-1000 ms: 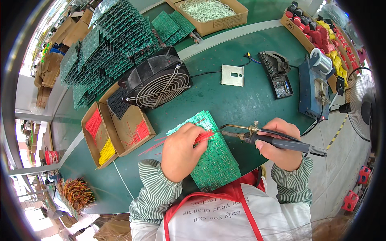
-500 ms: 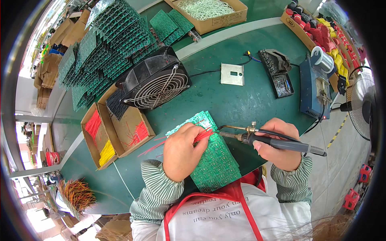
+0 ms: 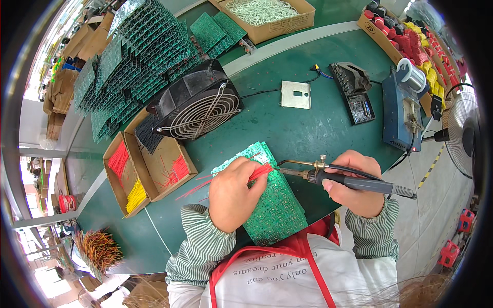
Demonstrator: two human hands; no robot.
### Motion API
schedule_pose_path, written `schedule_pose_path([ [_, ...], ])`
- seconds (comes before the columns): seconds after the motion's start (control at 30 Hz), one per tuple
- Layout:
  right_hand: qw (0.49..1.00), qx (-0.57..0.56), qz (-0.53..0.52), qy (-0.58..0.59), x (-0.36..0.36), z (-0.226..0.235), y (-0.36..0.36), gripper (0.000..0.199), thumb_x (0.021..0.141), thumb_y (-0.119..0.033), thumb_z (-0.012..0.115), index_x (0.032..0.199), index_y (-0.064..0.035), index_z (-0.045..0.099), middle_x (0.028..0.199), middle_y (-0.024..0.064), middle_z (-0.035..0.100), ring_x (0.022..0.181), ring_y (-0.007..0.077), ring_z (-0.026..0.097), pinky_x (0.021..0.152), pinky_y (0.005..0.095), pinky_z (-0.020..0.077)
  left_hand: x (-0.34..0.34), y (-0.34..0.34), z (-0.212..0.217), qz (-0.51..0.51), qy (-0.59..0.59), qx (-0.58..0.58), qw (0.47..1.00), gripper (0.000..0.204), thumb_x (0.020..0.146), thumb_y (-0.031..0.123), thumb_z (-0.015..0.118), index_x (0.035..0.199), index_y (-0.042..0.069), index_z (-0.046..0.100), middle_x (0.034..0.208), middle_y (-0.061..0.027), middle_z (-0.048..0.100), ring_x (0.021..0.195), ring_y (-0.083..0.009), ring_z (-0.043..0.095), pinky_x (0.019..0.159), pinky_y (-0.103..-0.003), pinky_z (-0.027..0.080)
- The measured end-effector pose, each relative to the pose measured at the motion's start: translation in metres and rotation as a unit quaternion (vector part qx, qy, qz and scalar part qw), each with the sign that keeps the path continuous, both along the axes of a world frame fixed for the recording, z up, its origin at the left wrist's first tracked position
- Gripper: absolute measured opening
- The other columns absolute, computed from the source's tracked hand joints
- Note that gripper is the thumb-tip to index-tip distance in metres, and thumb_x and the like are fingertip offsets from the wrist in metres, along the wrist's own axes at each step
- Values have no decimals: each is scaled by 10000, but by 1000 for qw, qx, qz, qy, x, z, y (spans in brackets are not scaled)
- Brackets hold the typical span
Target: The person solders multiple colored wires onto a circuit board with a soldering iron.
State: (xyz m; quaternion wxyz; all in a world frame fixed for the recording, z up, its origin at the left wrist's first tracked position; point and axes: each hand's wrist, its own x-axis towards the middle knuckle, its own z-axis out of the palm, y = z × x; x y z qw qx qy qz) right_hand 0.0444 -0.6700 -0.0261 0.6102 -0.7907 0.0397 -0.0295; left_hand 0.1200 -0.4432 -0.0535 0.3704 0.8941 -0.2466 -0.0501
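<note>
the left hand [image 3: 233, 192] pinches red wires [image 3: 259, 171] onto the green circuit board [image 3: 275, 205] — the soldering iron [image 3: 354, 182], gripped in the right hand [image 3: 357, 187], points leftward at them, tip just beside.

Two hands work here, the left hand [image 3: 233, 192] and the right hand [image 3: 354, 182], over one green circuit board [image 3: 272, 205] with one soldering iron [image 3: 354, 182]. There are two fans, a black fan [image 3: 197, 108] and a standing fan [image 3: 462, 128], plus one blue soldering station [image 3: 403, 110]. Four open cardboard boxes show: two wire boxes [image 3: 149, 169], one box of white parts [image 3: 267, 15] and one long box of caps [image 3: 405, 36].
</note>
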Motion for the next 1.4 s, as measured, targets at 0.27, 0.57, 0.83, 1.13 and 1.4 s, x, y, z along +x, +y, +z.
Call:
schedule_pose_path([
  [0.27,1000,7,-13,-8,-5,4,-3,176,704,-88,711,809,-6,595,642,33,631,549,61,578,511,209,448,-1,2,2,-9,-25,-14,1000,122,728,78,698,817,21,638,739,-92,584,612,-236,575,548,-314,455],
  [0.57,996,-42,37,-63,-14,9,5,181,699,-85,720,802,-6,593,639,48,629,523,84,583,490,222,443,-19,73,42,123,-114,141,976,93,721,2,671,810,12,647,722,-94,577,551,-191,522,505,-285,417],
  [0.83,988,-20,132,-81,-12,7,38,180,690,-69,714,788,-13,575,591,54,614,484,133,593,461,254,446,-50,66,15,50,89,-16,995,106,751,26,685,837,-22,644,754,-97,595,621,-175,547,557,-267,433],
  [1.13,990,-8,131,-58,-12,-1,47,169,701,-69,704,787,-5,573,616,55,624,491,115,583,465,248,440,-47,70,9,23,72,-11,997,98,769,70,683,839,10,650,775,-96,610,607,-224,584,546,-304,465],
  [1.4,989,-10,131,-66,-8,1,45,162,702,-64,702,779,-1,575,606,55,621,485,105,580,456,242,433,-44,70,9,17,80,-4,997,95,767,72,685,827,10,648,771,-90,611,571,-208,577,521,-301,461],
])
